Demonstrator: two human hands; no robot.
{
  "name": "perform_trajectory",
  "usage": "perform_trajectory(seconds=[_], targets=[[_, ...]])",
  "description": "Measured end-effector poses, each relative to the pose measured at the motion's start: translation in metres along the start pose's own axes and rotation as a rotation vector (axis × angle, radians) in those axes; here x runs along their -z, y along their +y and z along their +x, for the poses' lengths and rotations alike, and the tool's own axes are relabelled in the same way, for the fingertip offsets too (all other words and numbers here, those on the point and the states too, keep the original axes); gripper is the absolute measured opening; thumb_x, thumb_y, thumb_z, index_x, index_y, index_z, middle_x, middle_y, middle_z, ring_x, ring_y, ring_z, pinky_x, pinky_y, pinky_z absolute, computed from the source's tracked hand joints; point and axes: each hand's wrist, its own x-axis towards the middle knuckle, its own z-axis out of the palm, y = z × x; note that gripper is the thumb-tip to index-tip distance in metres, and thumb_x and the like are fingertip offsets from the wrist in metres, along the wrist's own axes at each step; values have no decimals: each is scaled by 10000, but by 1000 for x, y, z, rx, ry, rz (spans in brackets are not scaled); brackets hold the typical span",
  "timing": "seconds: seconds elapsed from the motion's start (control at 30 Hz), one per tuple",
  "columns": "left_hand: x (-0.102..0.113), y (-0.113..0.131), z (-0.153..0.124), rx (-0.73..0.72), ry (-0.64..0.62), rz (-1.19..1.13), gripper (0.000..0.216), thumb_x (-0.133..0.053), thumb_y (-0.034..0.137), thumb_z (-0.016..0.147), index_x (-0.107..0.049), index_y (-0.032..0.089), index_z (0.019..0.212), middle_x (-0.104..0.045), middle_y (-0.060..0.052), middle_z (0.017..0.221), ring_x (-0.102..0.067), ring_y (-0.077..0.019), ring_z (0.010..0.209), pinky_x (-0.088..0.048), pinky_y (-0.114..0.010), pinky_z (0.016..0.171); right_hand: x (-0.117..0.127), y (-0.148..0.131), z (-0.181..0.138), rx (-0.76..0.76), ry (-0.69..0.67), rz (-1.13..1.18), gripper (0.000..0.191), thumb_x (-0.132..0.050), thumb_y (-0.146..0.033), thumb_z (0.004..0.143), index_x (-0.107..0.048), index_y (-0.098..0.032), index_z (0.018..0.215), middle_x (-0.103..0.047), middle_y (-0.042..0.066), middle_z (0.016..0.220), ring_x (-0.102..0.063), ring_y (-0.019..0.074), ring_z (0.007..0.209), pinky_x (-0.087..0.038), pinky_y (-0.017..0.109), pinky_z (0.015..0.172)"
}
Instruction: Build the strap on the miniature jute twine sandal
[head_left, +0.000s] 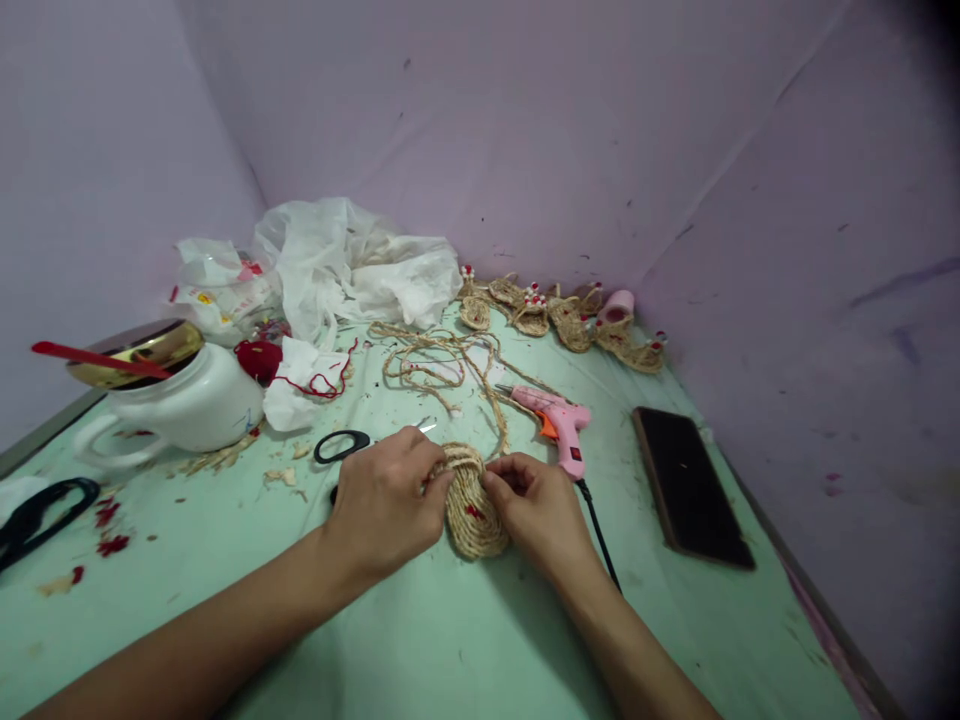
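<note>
A small slipper of coiled jute rope (478,525), with a red spot near its middle, is between my two hands just above or on the green tabletop. My left hand (394,495) pinches its upper left edge, fingers closed. On the opposite side my right hand (536,500) grips the upper right edge between thumb and curled fingers. From the slipper's top a loose length of jute rope (495,400) runs back across the table. Black-handled scissors (343,446) lie partly hidden behind my left hand.
A pink glue gun (555,420) with a black cord lies beyond my right hand, and a dark phone (691,485) farther right. Several finished rope slippers (574,325) line the wall. At left stand a white pot (187,400), red yarn (259,362) and white plastic bags (352,265).
</note>
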Motion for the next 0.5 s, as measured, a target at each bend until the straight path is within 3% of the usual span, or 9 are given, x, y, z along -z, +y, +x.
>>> perform_trajectory(seconds=[0.17,0.3,0.4,0.5], targets=[[-4,8,1,-82,-77,214,158,-455,241,774,-600,185,746,-578,-62,742,-553,-216,682,-377,-312,573,8,-8,-8,19,-26,-301,180,-511,-316,738,-655,-224,683,-666,49,620,-579,198,545,-341,283,487],[-8,10,2,-54,-75,177,121,-454,178,755,-574,179,736,-582,-55,727,-552,-203,663,-373,-302,559,9,-7,-9,22,-52,-234,159,-530,-269,720,-636,-215,826,-663,52,697,-588,200,593,-386,288,528],[-12,7,3,-41,-41,60,108,-456,152,743,-556,172,706,-574,-42,697,-546,-173,650,-382,-277,567,7,-3,-8,72,-6,-164,349,-550,-182,673,-565,-181,1022,-631,80,879,-575,172,592,-428,304,583],[-15,3,2,-90,-5,-97,121,-439,126,741,-521,166,663,-540,-33,656,-517,-148,623,-388,-257,566,5,-1,-6,171,-17,-80,397,-527,-94,641,-563,-190,1024,-607,72,942,-573,164,646,-449,311,653]])
